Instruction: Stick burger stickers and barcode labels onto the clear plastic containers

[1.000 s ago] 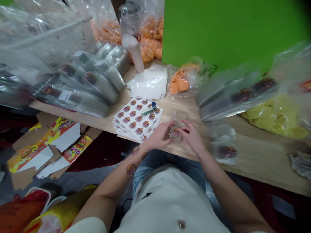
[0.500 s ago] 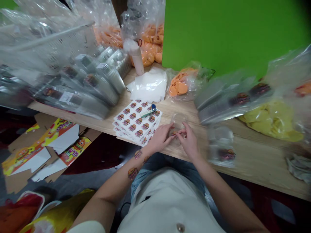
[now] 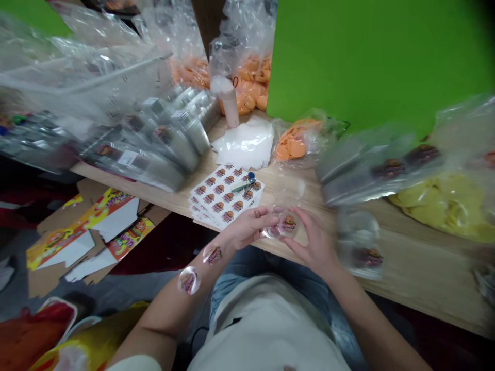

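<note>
- Since the earlier frame, the left hand (image 3: 249, 226) and right hand (image 3: 311, 242) have eased apart, no longer pinching close together; fingertips of both now grip opposite edges of a clear round plastic lid (image 3: 280, 225).
- That lid sits between the hands, just above the counter's edge, with a burger sticker (image 3: 289, 223) on top.
- Round burger stickers (image 3: 189, 281) cling to the left forearm.
- Burger sticker sheets (image 3: 224, 198) lie beside the left hand, under a small green-and-blue tool (image 3: 243, 185).
- Bagged clear containers (image 3: 359, 247) stand right; bagged tubs (image 3: 154, 149) stand left.
- Bagged orange discs (image 3: 294, 149) lie farther off, before a green board (image 3: 367, 62).
</note>
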Demonstrator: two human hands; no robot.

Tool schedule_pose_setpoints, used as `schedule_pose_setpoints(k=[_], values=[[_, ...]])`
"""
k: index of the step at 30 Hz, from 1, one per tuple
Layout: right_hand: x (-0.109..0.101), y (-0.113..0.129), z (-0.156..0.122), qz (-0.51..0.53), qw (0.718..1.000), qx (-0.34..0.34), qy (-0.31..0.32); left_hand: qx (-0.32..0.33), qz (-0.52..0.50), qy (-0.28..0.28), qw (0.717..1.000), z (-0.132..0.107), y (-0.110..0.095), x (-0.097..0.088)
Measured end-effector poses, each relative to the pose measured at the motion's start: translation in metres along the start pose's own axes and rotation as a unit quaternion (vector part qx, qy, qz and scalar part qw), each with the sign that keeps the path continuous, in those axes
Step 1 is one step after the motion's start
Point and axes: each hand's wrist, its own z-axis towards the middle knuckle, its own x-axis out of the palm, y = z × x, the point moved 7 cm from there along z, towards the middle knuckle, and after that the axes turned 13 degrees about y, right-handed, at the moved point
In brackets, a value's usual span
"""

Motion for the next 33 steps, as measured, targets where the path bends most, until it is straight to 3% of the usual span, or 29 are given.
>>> schedule_pose_setpoints(k=[3, 8, 13, 15, 18, 23, 27, 33], values=[[-0.014, 0.008, -0.011, -0.017, 1.000, -0.011, 0.014, -0.019, -0.071, 0.044, 0.996, 0.008, 0.003, 0.018], [-0.036, -0.004, -0.045, -0.073, 0.996, 0.022, 0.038, -0.029, 0.048, 0.054, 0.997, 0.034, 0.009, 0.047], [-0.059, -0.013, -0.088, -0.050, 0.997, 0.057, 0.022, -0.047, 0.102, 0.144, 0.983, 0.054, 0.017, 0.103], [-0.065, -0.011, -0.097, -0.060, 0.997, 0.055, 0.004, -0.052, 0.109, 0.147, 0.982, 0.058, 0.017, 0.116], [-0.068, -0.009, -0.102, -0.066, 0.996, 0.061, -0.015, -0.071, 0.077, 0.130, 0.986, 0.053, 0.016, 0.117], [-0.064, -0.001, -0.099, -0.060, 0.997, 0.047, -0.002, -0.167, -0.099, 0.156, 0.968, 0.030, 0.026, 0.105], [-0.054, 0.013, -0.096, -0.111, 0.994, -0.004, 0.012, -0.158, -0.020, 0.135, 0.978, 0.025, 0.025, 0.095], [-0.051, 0.013, -0.103, -0.138, 0.988, 0.011, -0.067, -0.120, 0.102, 0.140, 0.977, 0.033, 0.014, 0.108]])
